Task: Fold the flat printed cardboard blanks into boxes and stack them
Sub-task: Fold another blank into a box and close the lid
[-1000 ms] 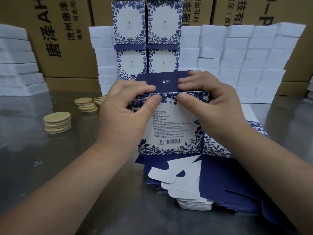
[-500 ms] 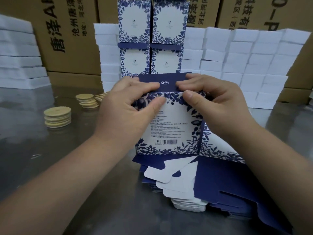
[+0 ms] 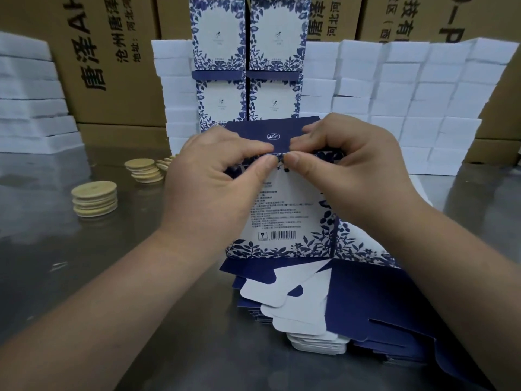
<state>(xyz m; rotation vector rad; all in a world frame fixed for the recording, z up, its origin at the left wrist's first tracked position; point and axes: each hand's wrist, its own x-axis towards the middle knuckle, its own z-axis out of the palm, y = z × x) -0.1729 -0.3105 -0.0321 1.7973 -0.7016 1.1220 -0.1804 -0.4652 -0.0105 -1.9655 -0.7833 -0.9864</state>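
Table [image 3: 84, 277]: bare metal, brushed, with a dull sheen that throws soft, smeared reflections.
Half-folded box [image 3: 284, 210]: thin printed cardboard, smooth and matt; white ground with blue leaf print.
Top flap [image 3: 265, 131]: the same card, solid navy, matt.
Flat blanks [image 3: 366, 306]: card, navy and matt on the printed face; the tabs show a plain white, unprinted side.
Finished boxes [image 3: 248, 52]: matt printed card, white and blue.
White blocks [image 3: 408, 103]: look like foam, matt, faintly rough.
Cartons [image 3: 112, 66]: brown corrugated cardboard, matt, black print.
Round discs [image 3: 94, 198]: pale, wood-like, unvarnished.
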